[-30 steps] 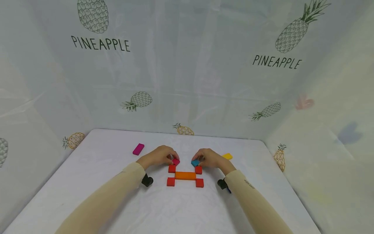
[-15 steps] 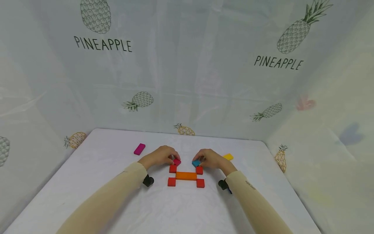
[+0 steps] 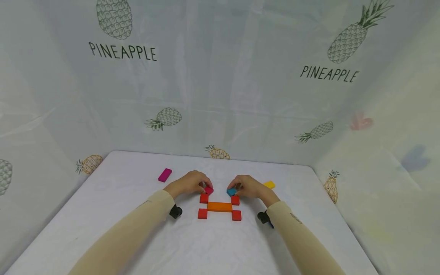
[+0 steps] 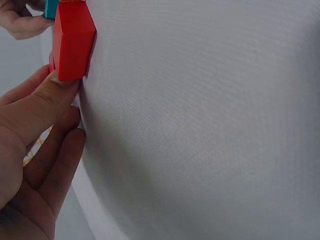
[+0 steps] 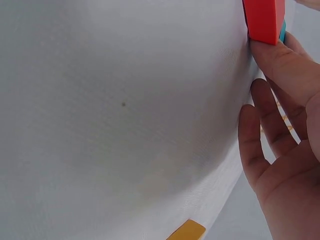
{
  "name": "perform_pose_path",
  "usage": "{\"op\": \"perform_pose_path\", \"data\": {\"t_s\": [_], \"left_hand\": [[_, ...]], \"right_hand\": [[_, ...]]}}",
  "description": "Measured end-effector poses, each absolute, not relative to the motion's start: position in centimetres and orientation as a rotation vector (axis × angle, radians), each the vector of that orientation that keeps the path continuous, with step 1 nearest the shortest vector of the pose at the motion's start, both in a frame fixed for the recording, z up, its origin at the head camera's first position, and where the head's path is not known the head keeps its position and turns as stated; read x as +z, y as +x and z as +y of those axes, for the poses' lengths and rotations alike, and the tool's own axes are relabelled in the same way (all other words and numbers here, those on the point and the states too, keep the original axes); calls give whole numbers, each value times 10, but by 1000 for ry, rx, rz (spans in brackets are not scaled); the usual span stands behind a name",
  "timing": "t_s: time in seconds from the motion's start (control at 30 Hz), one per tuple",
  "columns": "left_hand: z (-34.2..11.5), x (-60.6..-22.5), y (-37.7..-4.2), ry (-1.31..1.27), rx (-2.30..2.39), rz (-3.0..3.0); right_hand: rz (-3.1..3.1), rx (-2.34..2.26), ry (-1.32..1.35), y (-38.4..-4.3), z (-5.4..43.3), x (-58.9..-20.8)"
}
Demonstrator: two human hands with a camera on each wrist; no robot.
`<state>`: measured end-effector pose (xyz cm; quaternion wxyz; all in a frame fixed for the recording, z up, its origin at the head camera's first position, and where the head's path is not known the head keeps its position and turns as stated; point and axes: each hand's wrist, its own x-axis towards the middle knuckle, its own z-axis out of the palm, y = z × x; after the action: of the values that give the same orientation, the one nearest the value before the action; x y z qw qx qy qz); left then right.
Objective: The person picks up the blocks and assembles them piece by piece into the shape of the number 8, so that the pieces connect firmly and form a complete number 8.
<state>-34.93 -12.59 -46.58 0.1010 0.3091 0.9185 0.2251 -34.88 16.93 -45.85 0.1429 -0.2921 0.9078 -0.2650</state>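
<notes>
In the head view my left hand [image 3: 190, 182] pinches a pink block [image 3: 208, 190] between thumb and forefinger. My right hand [image 3: 248, 186] pinches a blue block [image 3: 232, 192] the same way. Both blocks sit just beyond the far red blocks, the left red block [image 3: 204, 198] and the right red block [image 3: 235, 200]. An orange bar [image 3: 220, 207] lies between the red blocks, whose corners meet its ends. In the left wrist view a red block [image 4: 75, 42] hides most of the pink one. The right wrist view has a red block [image 5: 263, 20] covering most of the blue one.
Nearer red blocks lie at the left [image 3: 203, 213] and right [image 3: 236, 215] of the bar. A magenta block [image 3: 165, 175] rests at the back left of the white table [image 3: 220, 248]. Behind the right hand lies a yellow block [image 3: 269, 185]. A pineapple-print curtain [image 3: 220, 88] hangs behind.
Both hands keep their pinch on the pink and blue blocks with hardly any motion. The whole head view has shifted slightly, so everything appears a little further right.
</notes>
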Motion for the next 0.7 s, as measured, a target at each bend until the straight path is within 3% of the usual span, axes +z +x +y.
{"op": "perform_pose_path", "data": {"t_s": [0.7], "left_hand": [[-125, -466, -351, 906, 651, 2714]], "right_hand": [[2586, -784, -873, -352, 172, -460]]}}
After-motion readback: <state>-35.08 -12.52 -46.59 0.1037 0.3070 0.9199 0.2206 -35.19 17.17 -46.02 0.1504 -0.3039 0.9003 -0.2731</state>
